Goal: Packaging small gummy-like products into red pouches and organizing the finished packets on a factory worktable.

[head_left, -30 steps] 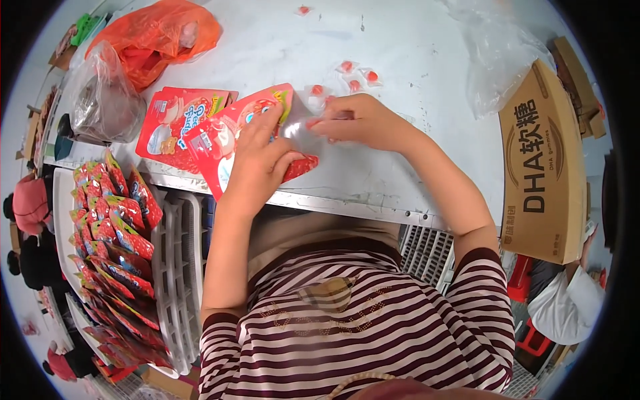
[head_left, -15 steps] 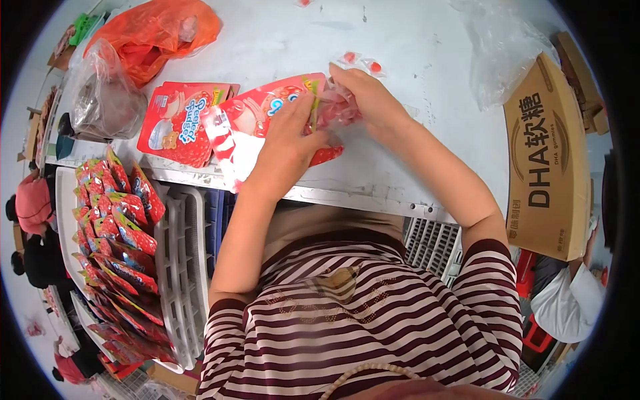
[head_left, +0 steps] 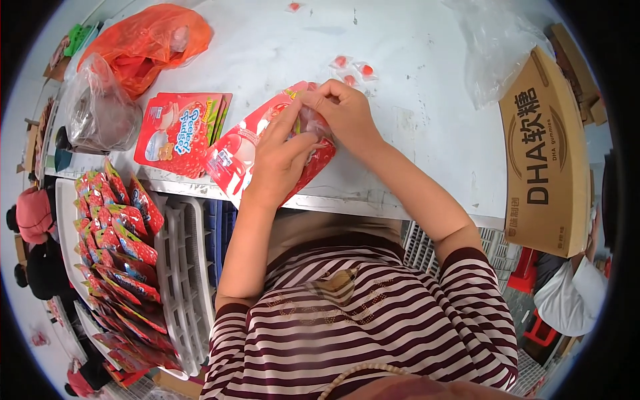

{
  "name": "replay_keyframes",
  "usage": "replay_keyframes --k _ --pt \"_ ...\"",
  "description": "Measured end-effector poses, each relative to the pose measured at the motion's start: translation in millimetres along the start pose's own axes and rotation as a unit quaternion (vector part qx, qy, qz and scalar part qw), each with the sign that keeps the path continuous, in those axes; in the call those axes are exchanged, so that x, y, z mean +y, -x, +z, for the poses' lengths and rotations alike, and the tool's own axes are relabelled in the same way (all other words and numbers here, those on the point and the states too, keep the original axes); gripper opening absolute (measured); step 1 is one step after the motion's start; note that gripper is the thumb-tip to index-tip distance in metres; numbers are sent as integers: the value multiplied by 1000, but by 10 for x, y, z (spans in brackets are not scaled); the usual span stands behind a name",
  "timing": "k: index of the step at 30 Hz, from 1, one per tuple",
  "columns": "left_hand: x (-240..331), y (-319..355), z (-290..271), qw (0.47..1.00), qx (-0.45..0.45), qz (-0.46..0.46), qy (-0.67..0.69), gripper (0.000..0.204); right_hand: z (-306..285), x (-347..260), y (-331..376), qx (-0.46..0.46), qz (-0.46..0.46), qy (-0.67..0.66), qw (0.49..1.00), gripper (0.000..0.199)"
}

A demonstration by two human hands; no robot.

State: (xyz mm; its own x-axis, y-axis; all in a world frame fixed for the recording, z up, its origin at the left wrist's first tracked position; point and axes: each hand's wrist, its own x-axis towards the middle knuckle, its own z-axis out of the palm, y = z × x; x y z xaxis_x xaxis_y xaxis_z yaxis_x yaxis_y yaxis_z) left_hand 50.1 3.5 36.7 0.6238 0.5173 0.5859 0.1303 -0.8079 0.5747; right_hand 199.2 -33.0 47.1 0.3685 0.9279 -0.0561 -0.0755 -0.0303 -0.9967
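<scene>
A red-and-white candy pouch (head_left: 235,155) lies slanted over the table's near edge. My left hand (head_left: 280,143) is closed around it near its open end. My right hand (head_left: 340,110) meets it there, thumb and forefinger pinching the rim of the mouth. Clear-wrapped pink sweets (head_left: 312,125) show in the mouth between my hands, partly covered by fingers. To the left lies a stack of flat pouches (head_left: 175,133) of the same print. Just beyond my right hand are a few loose wrapped red sweets (head_left: 353,70).
A white crate (head_left: 175,267) of filled pouches (head_left: 120,247) stands below the table at left. An orange bag (head_left: 143,40) and a clear bag (head_left: 100,110) sit far left. On the right are a clear plastic bag (head_left: 493,53) and a cardboard box (head_left: 547,160). People work at far left.
My right hand has moved left, bringing the bunch of wrapped sweets into the pouch's mouth. The pouch has turned more steeply, and my left hand still grips it.
</scene>
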Motion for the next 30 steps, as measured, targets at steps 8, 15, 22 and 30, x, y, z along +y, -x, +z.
replay_keyframes --k 8,15,22,30 --pt "-42 30 -5 990 -25 -48 131 16 -75 -50 -23 -138 -393 265 870 20" --pt "66 -54 -78 984 -26 -62 167 14 10 -258 -128 -74 -293 230 925 19" --pt "34 38 -135 926 85 -181 322 10 68 -95 -50 -112 -371 122 914 26" --pt "-5 2 -235 924 79 -114 356 10 -77 52 68 -186 -420 212 862 48"
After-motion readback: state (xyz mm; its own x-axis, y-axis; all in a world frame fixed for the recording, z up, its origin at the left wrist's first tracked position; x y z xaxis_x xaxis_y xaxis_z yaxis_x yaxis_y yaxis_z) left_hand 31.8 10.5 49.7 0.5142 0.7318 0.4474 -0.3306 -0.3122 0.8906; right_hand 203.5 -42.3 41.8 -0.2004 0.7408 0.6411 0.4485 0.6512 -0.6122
